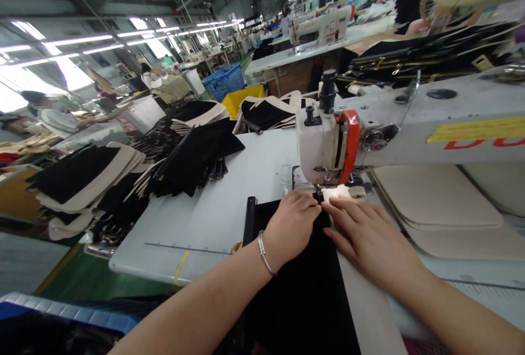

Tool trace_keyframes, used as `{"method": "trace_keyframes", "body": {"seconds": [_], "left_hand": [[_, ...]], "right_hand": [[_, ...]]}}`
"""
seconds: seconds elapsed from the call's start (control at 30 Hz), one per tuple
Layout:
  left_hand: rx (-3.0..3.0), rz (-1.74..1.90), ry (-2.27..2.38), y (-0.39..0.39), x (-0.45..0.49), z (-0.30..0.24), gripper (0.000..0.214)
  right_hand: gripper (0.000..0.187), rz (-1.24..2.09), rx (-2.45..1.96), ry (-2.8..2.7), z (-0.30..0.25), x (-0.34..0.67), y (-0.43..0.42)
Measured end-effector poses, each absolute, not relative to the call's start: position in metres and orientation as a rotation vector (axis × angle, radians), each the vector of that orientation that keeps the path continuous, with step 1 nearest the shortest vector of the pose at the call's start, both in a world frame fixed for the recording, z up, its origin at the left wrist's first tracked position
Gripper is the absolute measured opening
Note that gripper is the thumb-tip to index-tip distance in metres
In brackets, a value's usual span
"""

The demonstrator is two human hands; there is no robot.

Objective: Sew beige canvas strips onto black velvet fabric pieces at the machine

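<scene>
A white sewing machine (324, 147) with a lit needle area stands ahead of both hands. Under its presser foot lies the far end of a black fabric panel (303, 300), with a beige strip (369, 311) along the right side. My left hand (293, 223), with a bracelet at the wrist, has its fingers bent and pressed together on the black panel just before the needle. Its fingertips are partly hidden. Flat on the panel's right edge rests my right hand (363, 229), fingers stretched out and close to the needle. A black edging bar (249, 218) runs along the panel's left side.
Stacks of black and beige panels (90, 174) lie at the left, with more black pieces (197, 158) on the table's far left. Beige rounded panels (447, 196) sit under the machine arm. A blue crate (223, 81) and yellow bin (241, 100) stand beyond.
</scene>
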State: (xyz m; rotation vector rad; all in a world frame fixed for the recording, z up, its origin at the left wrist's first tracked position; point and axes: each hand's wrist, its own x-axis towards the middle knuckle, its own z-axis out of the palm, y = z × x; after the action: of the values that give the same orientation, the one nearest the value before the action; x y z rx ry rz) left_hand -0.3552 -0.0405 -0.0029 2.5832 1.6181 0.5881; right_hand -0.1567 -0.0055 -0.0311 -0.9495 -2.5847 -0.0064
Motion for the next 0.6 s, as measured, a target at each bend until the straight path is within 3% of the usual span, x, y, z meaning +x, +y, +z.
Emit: {"method": "trace_keyframes", "body": {"seconds": [0.43,0.6], "left_hand": [[2.521,0.471,1.556,-0.052,-0.362,0.008,0.032],[2.497,0.237,1.196,-0.126,-0.360,0.033,0.055]], "right_hand": [[0.045,0.004,-0.957,-2.585,-0.027,-0.154,-0.015],[0.042,-0.032,-0.770,-2.592,-0.027,-0.125,-0.080]]}}
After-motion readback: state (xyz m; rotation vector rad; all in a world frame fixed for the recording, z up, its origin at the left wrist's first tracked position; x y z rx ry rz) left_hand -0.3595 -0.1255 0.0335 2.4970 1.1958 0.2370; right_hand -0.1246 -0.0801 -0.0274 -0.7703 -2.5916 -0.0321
